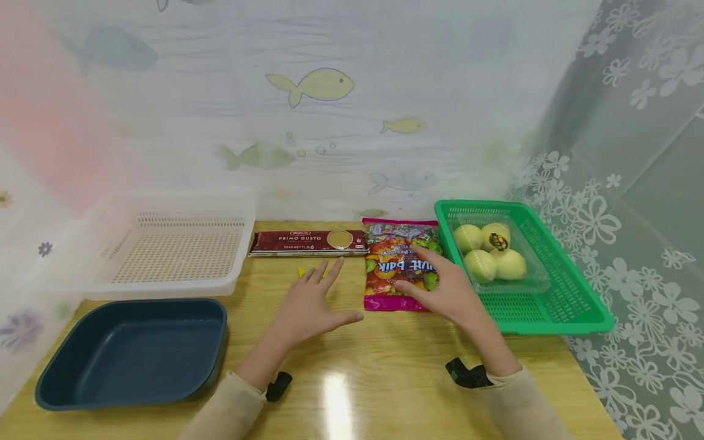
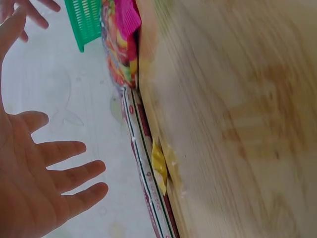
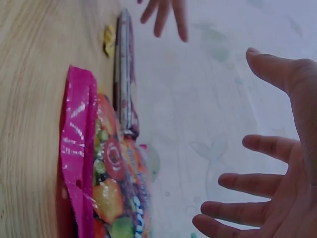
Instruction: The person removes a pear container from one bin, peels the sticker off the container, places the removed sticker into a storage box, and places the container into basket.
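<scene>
Head view showed both hands raised over the wooden table, neither holding anything. The left hand had its fingers spread and straight, hovering near a small yellow packet that lay just in front of a long dark red box of spaghetti. The right hand was likewise spread, its fingers reaching over the right edge of a bag of fruit candy with a pink border; whether the fingertips touched the bag could not be told from this view. The candy bag lay flat in the middle of the table, between the spaghetti box on its left and a green basket on its right.

Inside the green basket sat a clear plastic tray holding four pale yellow-green fruits. At the far left stood a white basket, and in front of it, at the near left, a dark blue tray.

From the right wrist view, the right hand was above the candy bag with a gap between them, fingers apart. From the left wrist view, the left hand was open and clear of the table, with the spaghetti box and yellow packet beyond it.
</scene>
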`<state>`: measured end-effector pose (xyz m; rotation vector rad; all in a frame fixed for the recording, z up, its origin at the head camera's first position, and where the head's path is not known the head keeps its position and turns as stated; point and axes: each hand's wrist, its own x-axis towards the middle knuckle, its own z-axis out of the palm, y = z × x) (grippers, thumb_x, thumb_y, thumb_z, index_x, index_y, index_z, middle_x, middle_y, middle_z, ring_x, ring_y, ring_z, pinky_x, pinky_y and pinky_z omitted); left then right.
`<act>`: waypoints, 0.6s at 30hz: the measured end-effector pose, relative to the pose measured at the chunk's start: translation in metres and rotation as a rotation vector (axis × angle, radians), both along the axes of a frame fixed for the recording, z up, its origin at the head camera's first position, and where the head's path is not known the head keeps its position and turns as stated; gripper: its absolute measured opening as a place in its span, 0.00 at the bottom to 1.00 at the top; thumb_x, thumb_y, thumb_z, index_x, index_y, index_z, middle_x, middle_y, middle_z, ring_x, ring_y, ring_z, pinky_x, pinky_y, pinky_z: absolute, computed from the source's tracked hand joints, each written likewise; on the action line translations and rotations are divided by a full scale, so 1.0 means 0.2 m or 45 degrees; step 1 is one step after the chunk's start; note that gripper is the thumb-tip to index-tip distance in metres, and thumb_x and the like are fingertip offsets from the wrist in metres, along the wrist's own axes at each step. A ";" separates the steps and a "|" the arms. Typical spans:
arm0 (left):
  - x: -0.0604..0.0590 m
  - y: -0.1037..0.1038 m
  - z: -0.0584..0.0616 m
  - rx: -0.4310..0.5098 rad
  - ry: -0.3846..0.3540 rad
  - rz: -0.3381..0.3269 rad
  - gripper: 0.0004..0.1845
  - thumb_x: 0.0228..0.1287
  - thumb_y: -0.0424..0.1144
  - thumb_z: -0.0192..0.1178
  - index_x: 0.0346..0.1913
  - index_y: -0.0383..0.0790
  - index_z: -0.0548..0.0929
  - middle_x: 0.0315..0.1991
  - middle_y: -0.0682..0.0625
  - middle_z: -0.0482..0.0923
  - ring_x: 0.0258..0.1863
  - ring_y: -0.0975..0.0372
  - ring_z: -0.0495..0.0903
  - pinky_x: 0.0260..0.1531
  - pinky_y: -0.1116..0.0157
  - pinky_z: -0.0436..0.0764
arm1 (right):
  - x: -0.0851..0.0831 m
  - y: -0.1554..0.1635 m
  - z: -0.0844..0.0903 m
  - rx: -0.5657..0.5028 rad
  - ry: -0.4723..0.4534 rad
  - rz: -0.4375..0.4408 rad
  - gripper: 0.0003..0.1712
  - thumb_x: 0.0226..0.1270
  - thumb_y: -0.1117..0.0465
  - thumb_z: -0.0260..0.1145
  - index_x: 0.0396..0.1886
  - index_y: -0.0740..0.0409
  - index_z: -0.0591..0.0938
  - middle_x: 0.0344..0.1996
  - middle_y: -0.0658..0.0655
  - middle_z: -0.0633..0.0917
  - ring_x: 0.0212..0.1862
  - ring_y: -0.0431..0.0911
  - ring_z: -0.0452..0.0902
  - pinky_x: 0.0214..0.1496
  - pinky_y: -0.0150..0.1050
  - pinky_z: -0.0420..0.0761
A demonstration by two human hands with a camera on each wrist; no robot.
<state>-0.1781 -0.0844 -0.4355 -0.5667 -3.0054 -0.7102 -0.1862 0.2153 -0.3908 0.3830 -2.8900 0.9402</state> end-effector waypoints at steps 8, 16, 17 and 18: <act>0.03 0.07 0.00 0.072 -0.044 -0.047 0.63 0.56 0.81 0.63 0.88 0.60 0.49 0.85 0.41 0.53 0.79 0.33 0.59 0.74 0.32 0.62 | 0.03 0.08 0.03 -0.015 -0.009 -0.076 0.49 0.68 0.30 0.70 0.82 0.42 0.69 0.76 0.61 0.74 0.72 0.66 0.73 0.63 0.69 0.78; 0.04 0.18 -0.01 0.116 -0.096 -0.121 0.63 0.57 0.82 0.62 0.88 0.61 0.46 0.85 0.42 0.54 0.80 0.36 0.58 0.73 0.34 0.64 | 0.07 0.17 0.05 -0.084 -0.015 -0.137 0.46 0.71 0.33 0.69 0.83 0.43 0.69 0.78 0.64 0.72 0.68 0.66 0.75 0.55 0.62 0.84; 0.04 0.20 -0.01 0.121 -0.105 -0.132 0.63 0.57 0.82 0.61 0.88 0.61 0.46 0.85 0.42 0.54 0.80 0.36 0.58 0.73 0.33 0.64 | 0.07 0.18 0.05 -0.088 -0.010 -0.147 0.46 0.72 0.34 0.70 0.83 0.44 0.69 0.78 0.64 0.72 0.69 0.67 0.74 0.55 0.63 0.84; 0.05 0.22 -0.01 0.123 -0.112 -0.141 0.63 0.56 0.83 0.61 0.88 0.61 0.45 0.85 0.43 0.53 0.80 0.35 0.58 0.73 0.33 0.65 | 0.08 0.19 0.05 -0.091 0.000 -0.156 0.45 0.72 0.34 0.70 0.82 0.45 0.69 0.77 0.64 0.72 0.72 0.67 0.72 0.56 0.64 0.83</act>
